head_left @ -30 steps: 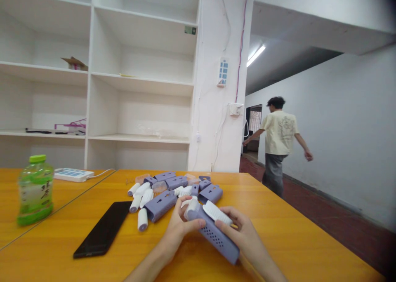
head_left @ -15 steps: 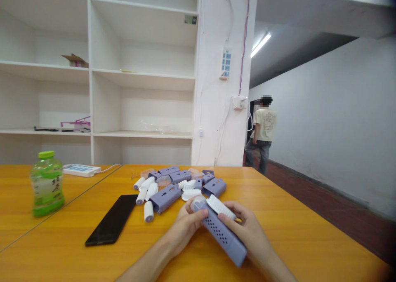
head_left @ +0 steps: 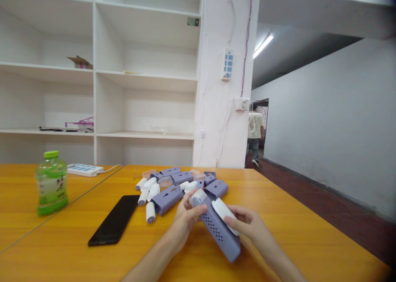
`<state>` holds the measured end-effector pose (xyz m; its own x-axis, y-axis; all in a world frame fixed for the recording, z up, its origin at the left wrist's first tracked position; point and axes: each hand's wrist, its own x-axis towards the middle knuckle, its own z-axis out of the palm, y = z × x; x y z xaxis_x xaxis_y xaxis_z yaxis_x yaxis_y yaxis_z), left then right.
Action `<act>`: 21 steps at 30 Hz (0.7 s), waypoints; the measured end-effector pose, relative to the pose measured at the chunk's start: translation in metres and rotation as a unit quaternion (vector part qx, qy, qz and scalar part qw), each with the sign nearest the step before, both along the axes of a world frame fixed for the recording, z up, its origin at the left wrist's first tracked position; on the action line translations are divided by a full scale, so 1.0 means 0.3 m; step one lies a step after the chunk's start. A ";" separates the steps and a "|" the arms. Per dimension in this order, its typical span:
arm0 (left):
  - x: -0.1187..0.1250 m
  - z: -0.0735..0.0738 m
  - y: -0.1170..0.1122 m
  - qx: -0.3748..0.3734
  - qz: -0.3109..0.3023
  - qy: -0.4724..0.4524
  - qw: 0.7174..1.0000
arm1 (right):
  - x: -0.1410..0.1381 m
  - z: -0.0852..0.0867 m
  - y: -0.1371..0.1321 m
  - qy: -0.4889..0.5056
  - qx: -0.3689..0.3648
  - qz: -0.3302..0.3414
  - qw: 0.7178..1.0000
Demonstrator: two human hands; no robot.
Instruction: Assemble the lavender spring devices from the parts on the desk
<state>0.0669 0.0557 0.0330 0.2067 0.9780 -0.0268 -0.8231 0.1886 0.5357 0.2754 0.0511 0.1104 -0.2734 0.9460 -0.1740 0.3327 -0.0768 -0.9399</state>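
My left hand [head_left: 188,218] is closed round the upper end of a purple perforated plastic case [head_left: 218,228], its thumb on the face near the clear end piece [head_left: 198,197]. The case slants over the table, its lower end toward me on the right. My right hand [head_left: 247,222] pinches a white oval piece [head_left: 223,212] with a ridged edge, which lies along the right side of the case. Whether the two are joined I cannot tell. Just beyond my hands lies a pile with several more purple cases [head_left: 168,199], white cylinders [head_left: 150,212] and white ovals [head_left: 154,191].
A black phone-like slab [head_left: 114,220] lies left of my hands. Farther left stands a green-capped bottle [head_left: 52,185], with a white power strip [head_left: 85,169] behind it. White shelving [head_left: 145,76] rises behind the table [head_left: 297,236]. A person [head_left: 255,129] is in the passage at right.
The case has shifted slightly left, and the white oval has turned its smoother face up in my right hand. The person has walked farther off, partly behind the pillar.
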 end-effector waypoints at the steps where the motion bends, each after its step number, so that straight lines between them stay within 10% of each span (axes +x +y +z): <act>1: 0.000 -0.002 0.000 0.000 0.000 0.001 1.000 | 0.001 0.005 0.003 -0.007 -0.001 0.006 1.000; 21: 0.008 -0.013 0.006 -0.034 0.020 0.013 0.999 | -0.027 0.141 -0.033 0.011 -0.057 0.134 0.989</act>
<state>0.0693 0.0575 0.0292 0.1658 0.9812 -0.0991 -0.8171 0.1929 0.5433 0.2672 0.0412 0.1528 -0.5157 0.8143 -0.2663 0.3356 -0.0940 -0.9373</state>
